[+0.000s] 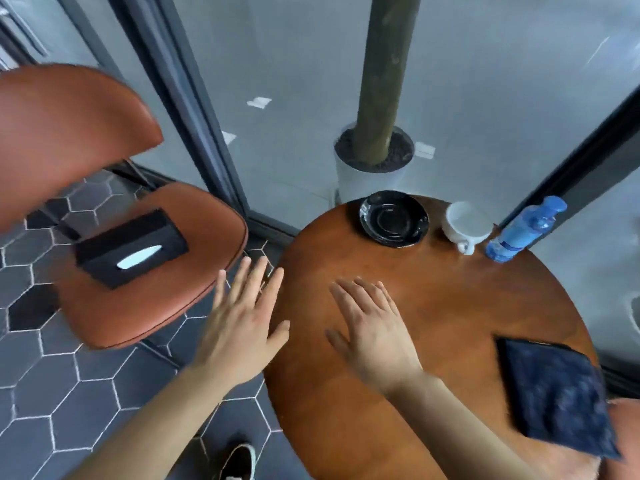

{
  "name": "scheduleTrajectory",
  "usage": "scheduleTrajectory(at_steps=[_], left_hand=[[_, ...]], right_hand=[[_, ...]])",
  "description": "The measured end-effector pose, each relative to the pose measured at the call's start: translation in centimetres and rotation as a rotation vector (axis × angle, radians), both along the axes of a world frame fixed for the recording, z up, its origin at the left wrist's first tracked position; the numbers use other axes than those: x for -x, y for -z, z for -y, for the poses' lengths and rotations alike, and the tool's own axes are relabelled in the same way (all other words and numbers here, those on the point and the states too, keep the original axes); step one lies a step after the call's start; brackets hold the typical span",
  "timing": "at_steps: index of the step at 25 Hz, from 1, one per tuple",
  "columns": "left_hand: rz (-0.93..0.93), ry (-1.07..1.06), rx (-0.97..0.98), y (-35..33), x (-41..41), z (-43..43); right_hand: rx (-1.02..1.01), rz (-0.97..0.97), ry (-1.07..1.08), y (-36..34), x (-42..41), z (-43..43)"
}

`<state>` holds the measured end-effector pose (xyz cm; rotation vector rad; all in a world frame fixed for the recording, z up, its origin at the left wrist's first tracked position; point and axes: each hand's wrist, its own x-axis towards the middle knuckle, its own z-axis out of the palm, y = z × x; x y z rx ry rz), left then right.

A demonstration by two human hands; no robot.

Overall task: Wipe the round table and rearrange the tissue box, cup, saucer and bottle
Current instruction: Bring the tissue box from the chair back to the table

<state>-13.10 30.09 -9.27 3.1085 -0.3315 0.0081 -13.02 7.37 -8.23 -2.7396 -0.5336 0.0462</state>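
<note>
The round wooden table (433, 306) carries a black saucer (394, 218), a white cup (464, 225) and a blue bottle (524, 230) along its far edge. A folded dark blue cloth (554, 396) lies at the table's right edge. The black tissue box (133, 247) sits on the seat of the brown chair (149, 271) to the left. My left hand (242, 323) hovers with straight fingers between chair and table, holding nothing. My right hand (370, 327) is spread, palm down, over the table's left part, empty.
A white planter (372, 171) with a thick trunk stands behind the table by glass panels. The floor has dark hexagonal tiles (69, 393). A shoe (239, 462) shows at the bottom. Another brown seat edge (623, 431) appears at the lower right.
</note>
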Motion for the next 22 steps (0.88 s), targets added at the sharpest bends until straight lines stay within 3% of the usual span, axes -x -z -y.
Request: scheduleTrajectory(at_steps=[5, 10, 22], left_hand=[[0.005, -0.209, 0.002, 0.5, 1.7, -11.9], [-0.021, -0.330, 0.044, 3.7, 1.0, -22.6], [-0.019, -0.377, 0.118, 9.2, -8.9, -39.8]], right_hand=[[-0.099, 0.005, -0.200, 0.4, -3.7, -12.2], [-0.037, -0.127, -0.340, 3.3, -7.4, -24.4], [0.124, -0.144, -0.344, 8.7, -19.1, -42.5]])
